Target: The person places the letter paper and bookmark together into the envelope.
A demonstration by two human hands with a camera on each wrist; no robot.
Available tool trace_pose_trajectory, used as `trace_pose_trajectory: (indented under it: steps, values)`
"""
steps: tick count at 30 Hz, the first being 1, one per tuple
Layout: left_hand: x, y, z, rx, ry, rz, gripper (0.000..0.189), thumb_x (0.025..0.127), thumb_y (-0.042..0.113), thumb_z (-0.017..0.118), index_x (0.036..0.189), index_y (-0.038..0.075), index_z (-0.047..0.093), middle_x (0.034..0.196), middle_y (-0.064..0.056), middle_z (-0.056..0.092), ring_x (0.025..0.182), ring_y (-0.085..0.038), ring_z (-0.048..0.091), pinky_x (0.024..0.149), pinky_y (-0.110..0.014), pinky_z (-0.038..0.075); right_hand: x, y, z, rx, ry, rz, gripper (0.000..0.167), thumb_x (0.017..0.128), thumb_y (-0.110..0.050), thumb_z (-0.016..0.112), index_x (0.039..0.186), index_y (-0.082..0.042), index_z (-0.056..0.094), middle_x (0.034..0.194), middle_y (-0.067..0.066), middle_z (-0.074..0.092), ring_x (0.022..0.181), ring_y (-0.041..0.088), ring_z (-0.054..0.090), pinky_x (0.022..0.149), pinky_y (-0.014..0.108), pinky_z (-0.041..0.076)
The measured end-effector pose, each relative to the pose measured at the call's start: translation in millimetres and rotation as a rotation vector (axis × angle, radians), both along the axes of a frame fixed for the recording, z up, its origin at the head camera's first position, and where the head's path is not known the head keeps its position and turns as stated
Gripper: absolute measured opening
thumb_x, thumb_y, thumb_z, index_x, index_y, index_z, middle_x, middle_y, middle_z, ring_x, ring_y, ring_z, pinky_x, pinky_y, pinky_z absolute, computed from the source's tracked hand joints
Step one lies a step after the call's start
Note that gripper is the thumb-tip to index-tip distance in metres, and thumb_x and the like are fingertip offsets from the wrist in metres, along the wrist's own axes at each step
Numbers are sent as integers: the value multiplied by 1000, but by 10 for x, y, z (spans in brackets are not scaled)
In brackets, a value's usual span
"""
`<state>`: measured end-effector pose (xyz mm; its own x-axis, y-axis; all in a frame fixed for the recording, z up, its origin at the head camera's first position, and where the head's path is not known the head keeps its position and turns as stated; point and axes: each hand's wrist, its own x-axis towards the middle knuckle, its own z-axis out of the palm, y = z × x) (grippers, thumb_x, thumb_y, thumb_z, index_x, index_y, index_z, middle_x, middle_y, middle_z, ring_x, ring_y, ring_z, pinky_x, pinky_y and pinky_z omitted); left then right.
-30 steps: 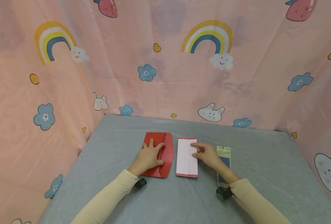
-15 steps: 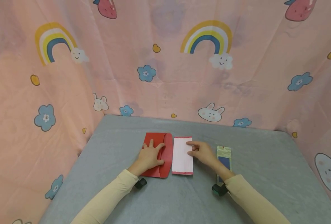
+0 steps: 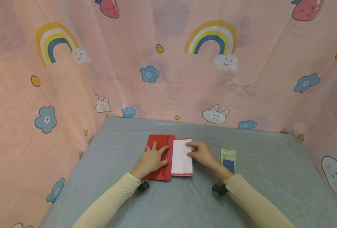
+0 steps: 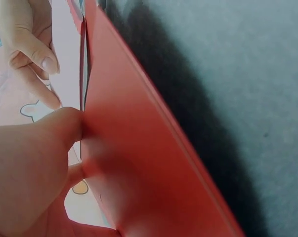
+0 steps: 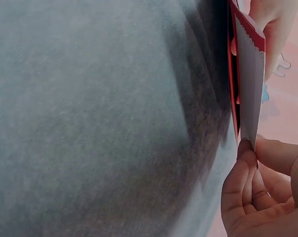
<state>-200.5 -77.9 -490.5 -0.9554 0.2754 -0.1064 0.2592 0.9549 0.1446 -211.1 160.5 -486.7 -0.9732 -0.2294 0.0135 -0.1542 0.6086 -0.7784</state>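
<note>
My left hand [image 3: 151, 160] rests with spread fingers on a red envelope [image 3: 157, 138] lying on the table, its flap side facing right. The thumb and index finger reach the edge of the envelope's pocket; the left wrist view shows them close against the red paper [image 4: 139, 148]. My right hand [image 3: 202, 154] pinches the right edge of a folded white paper [image 3: 182, 158] with red-pink strips along its ends. That paper's left edge overlaps the envelope's flap. In the right wrist view, thumb and fingers of the right hand [image 5: 267, 187] grip the white paper [image 5: 250, 94] by its edge.
A green-gold packet [image 3: 228, 154] with a dark blue panel lies right of the white paper, partly hidden under the right forearm. The grey cloth-covered table [image 3: 259, 158] is bounded behind and at the sides by a pink patterned curtain [image 3: 168, 95].
My right hand has slid the white paper leftward and slightly up, from a gap beside the envelope to over its flap. The left hand has stayed in place.
</note>
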Motion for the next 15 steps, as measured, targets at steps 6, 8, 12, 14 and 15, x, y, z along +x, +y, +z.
trace_pose_trajectory:
  steps: [6, 8, 12, 14, 15]
  values:
    - [-5, 15, -4, -40, -5, 12, 66, 91, 49, 64, 150, 34, 41, 155, -25, 39, 130, -55, 47, 80, -47, 61, -24, -34, 5, 7, -11, 9, 38, 85, -5, 73, 123, -1, 68, 76, 5, 50, 63, 14, 43, 54, 21, 35]
    - [-6, 19, -4, -45, -7, 16, 66, 91, 49, 64, 151, 34, 40, 155, -25, 39, 131, -55, 47, 81, -47, 60, -34, -47, 4, 9, -13, 8, 38, 85, -4, 73, 123, -1, 68, 76, 4, 50, 63, 13, 43, 54, 21, 35]
    - [-11, 24, -11, -56, -21, 23, 66, 92, 49, 63, 152, 35, 38, 156, -24, 37, 132, -54, 46, 83, -48, 60, -47, -73, 5, 11, -6, 9, 37, 85, -3, 73, 122, 0, 68, 75, 4, 50, 62, 13, 43, 55, 21, 35]
    - [-13, 25, -16, -57, -22, 23, 66, 92, 49, 62, 152, 35, 38, 156, -24, 37, 132, -55, 45, 84, -48, 60, -49, -83, 6, 9, -4, 13, 37, 85, -3, 72, 121, 1, 68, 75, 5, 50, 62, 13, 43, 55, 21, 35]
    - [-13, 25, -19, -58, -21, 22, 66, 92, 49, 62, 152, 35, 39, 156, -24, 37, 132, -55, 45, 84, -48, 60, -51, -88, 5, 9, -3, 13, 37, 85, -3, 73, 121, 1, 68, 74, 5, 50, 62, 13, 43, 55, 21, 35]
